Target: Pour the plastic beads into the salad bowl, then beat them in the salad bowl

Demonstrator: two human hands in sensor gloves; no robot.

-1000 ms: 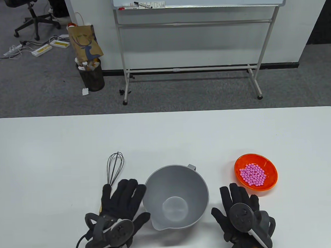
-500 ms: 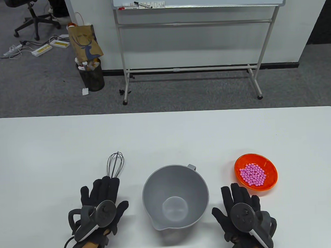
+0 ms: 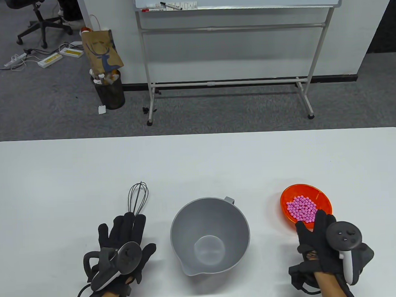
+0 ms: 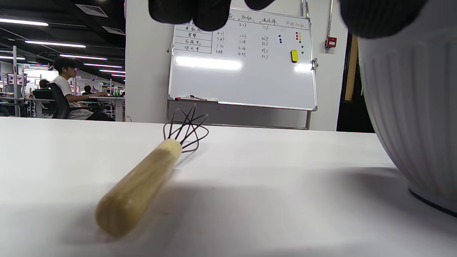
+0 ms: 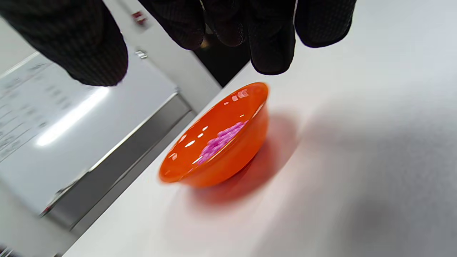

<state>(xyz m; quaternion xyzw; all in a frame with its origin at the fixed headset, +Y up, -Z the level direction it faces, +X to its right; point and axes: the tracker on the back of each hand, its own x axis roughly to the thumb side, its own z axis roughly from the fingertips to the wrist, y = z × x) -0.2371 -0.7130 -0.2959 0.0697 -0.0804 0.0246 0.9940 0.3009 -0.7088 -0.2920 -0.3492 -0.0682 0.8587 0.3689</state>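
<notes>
Table view was bright, evenly lit from overhead, sharp throughout; soft, faint shadows lay under the grey plastic salad bowl (image 3: 210,235). Right wrist view was tilted and motion-blurred, with white glare spots on the glossy orange bowl (image 5: 217,142). Left wrist view: wooden-handled wire whisk (image 4: 150,175) soft-focused up close; strip-light glare on the whiteboard (image 4: 242,64).
</notes>
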